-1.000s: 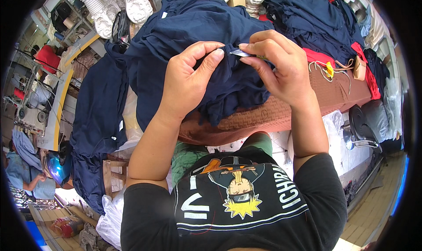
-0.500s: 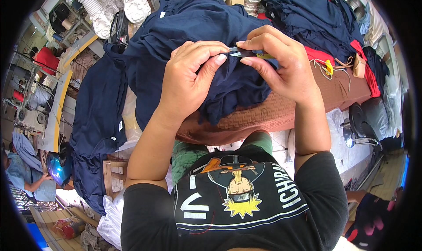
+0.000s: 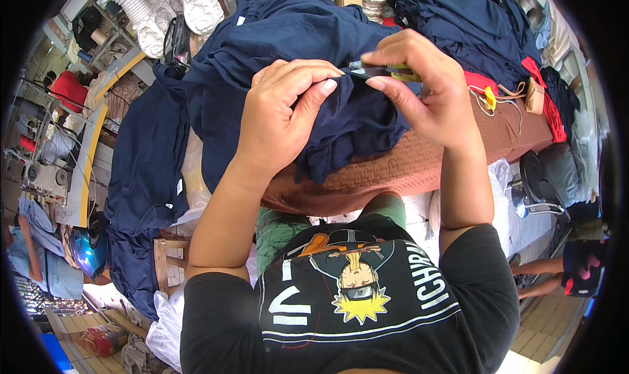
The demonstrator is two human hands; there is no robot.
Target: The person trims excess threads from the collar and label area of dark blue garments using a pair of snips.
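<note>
Garment [image 3: 288, 37], navy: bunched at 12 o'clock on brown cover [image 3: 426, 158]. Left hand [image 3: 282, 112]: thumb and forefinger closed, pinching garment edge. Right hand [image 3: 429, 89]: snips [image 3: 386, 71] held between thumb and fingers, blades toward 9 o'clock. Red cloth [image 3: 475, 80]: 2 o'clock, yellow piece [image 3: 490, 99] alongside.

Illumination: bright overall. Floor [image 3: 419, 222] overexposes to near white; the glossy blue object [image 3: 85, 251] shows glare. Folds of navy fabric [image 3: 275, 37] hold dark shadow. Motion blur: right hand [image 3: 442, 89], at the index fingertip. Lens: straight edges bow outward; all 4 corners black; blue fringing at right rim.
</note>
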